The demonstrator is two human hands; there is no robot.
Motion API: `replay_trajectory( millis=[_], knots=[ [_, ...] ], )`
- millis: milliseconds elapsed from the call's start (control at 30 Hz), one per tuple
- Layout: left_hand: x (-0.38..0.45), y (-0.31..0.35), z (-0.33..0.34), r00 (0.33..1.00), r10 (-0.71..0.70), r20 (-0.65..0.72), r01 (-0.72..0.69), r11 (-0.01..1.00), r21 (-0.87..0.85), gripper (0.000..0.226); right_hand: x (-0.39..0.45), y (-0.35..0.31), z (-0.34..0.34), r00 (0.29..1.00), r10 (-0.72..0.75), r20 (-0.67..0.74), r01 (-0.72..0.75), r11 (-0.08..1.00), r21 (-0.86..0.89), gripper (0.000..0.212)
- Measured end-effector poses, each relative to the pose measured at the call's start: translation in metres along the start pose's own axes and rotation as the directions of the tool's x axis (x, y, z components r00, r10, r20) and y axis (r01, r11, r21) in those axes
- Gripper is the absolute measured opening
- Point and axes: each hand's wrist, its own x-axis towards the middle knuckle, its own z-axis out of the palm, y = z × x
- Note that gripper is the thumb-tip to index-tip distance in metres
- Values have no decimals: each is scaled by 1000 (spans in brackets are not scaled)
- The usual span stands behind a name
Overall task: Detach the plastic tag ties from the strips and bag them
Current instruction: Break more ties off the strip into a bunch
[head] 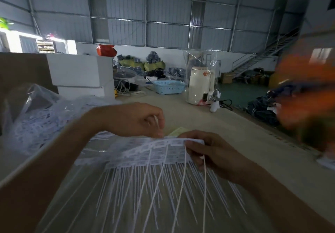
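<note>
**White ties, one strand at a time**

White plastic makes up nearly everything in hand: a stack of strips lies on the worktop near its front edge, the header band across the middle and the long thin ties fanning toward the person. The right hand grips the right end of the header, fingers curled over it, with a strand or two running down past its fingers. The left hand is curled just behind the header's far edge and pinches a single tie that stands up between its fingers.

Judged from this, the step is pulling that tie free of its strip. To do it well, the right hand should pin the header firmly so the stack does not lift or slide, while the left pulls close to the joint, not far out along the strand, so the tie snaps off clean and does not stretch or bend. Taking one tie at a time keeps neighbours from tangling.

A clear bag holding white plastic pieces lies at the worktop's left edge, within the left hand's reach; whether those are ties or spent strips is too blurred to tell.
</note>
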Motion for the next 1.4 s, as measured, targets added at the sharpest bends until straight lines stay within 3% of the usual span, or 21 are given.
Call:
replay_trajectory(
  millis=[133, 200, 267, 333, 433, 500, 733, 833, 933, 1133, 1300, 1400],
  knots=[
    [18, 26, 32, 1000, 26, 17, -30, 974, 226, 33, -1, -3, 9, 998, -5, -69, 14, 992, 124, 28],
    [23, 31, 43, 997, 41, -63, -10, 901, 434, 33, -2, -4, 7, 992, 22, -122, -3, 988, 157, 28],
    [24, 33, 44, 982, 94, -162, 5, 852, 524, 28, -3, -6, 5, 986, 41, -159, -13, 985, 173, 27],
    [25, 32, 42, 967, 130, -218, 9, 840, 543, 27, -4, -8, 5, 982, 3, -190, 18, 994, 107, 29],
    [27, 30, 41, 959, 148, -240, 15, 824, 566, 26, -5, -8, 7, 933, -195, -303, 67, 920, -386, 26],
    [28, 29, 41, 960, 130, -246, 33, 825, 565, 25, -5, -8, 9, 905, -306, -297, 90, 818, -568, 28],
    [28, 30, 41, 982, 68, -175, 25, 877, 479, 23, -6, -12, 8, 871, -466, -154, 251, 692, -677, 15],
    [27, 30, 38, 988, 33, -148, 18, 943, 333, 23, -7, -11, 8, 870, -474, -135, 254, 665, -703, 17],
    [24, 30, 36, 983, 75, -167, -28, 963, 268, 21, -7, -13, 9, 863, -484, -141, 276, 687, -672, 12],
    [24, 35, 37, 963, 143, -227, -66, 947, 315, 23, -6, -18, 4, 845, -485, -225, 239, 719, -652, 9],
    [23, 38, 36, 962, 157, -225, -76, 940, 333, 24, -4, -14, 7, 847, -355, -396, 252, 923, -290, 5],
    [25, 39, 40, 965, 153, -212, -63, 924, 378, 25, -3, -11, 9, 833, -326, -447, 258, 944, -207, 5]
  ],
)
